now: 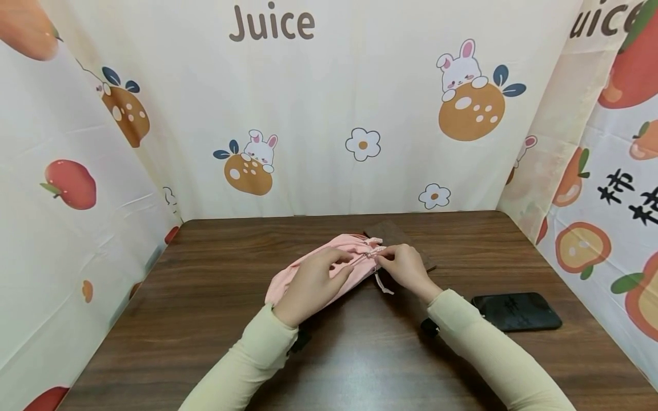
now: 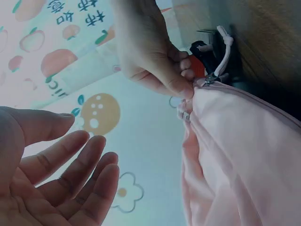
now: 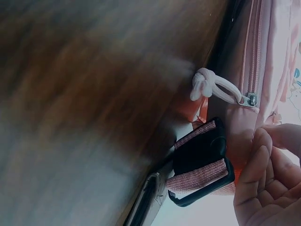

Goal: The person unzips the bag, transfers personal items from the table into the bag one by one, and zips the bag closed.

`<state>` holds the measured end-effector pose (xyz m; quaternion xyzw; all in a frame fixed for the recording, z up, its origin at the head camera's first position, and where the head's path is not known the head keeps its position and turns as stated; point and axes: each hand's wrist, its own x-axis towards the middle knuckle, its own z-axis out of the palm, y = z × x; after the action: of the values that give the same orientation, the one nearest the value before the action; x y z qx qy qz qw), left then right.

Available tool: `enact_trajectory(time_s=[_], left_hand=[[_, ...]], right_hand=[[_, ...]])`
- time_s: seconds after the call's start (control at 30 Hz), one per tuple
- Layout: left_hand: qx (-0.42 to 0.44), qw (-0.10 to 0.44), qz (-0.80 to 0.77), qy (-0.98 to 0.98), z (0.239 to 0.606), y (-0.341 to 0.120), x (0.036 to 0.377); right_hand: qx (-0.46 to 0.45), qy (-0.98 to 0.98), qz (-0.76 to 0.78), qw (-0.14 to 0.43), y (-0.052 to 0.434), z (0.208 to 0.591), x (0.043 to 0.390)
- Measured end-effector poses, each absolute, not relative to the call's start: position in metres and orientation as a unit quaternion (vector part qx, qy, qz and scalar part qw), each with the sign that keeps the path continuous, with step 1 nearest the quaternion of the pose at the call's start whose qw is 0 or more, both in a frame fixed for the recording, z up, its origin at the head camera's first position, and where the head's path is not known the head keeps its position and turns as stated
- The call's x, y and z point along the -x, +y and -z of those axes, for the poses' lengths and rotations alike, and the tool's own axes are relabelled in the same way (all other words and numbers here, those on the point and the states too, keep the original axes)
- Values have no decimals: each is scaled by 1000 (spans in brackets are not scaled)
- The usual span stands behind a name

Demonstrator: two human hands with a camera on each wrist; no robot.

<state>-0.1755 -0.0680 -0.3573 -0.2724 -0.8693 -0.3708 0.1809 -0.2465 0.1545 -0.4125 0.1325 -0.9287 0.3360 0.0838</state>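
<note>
On the wooden table (image 1: 205,319), mid-way back, lies your soft pink bag (image 1: 329,265), likely light and floppy. Your left hand (image 1: 313,285) rests on it with relaxed, loosely spread fingers; your right hand (image 1: 406,268) pinches the fabric beside the zipper pull (image 3: 249,99), the surest hold.

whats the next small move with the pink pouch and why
Probably take the white knotted zipper cord with the right hand: that hand pinches the pink fabric pouch at its zipper end, the cord hangs free, and the left hand rests on the pouch.
</note>
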Motion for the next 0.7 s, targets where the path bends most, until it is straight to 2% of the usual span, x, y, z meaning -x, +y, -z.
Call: enact_trajectory(time_s=[0.4,0.7], left_hand=[[251,59,347,-902,364,-30,222],[255,42,281,-924,373,-12,242]], right_hand=[[-131,-928,-337,91,155,413,245],[-138,-926,-340,90,156,413,245]])
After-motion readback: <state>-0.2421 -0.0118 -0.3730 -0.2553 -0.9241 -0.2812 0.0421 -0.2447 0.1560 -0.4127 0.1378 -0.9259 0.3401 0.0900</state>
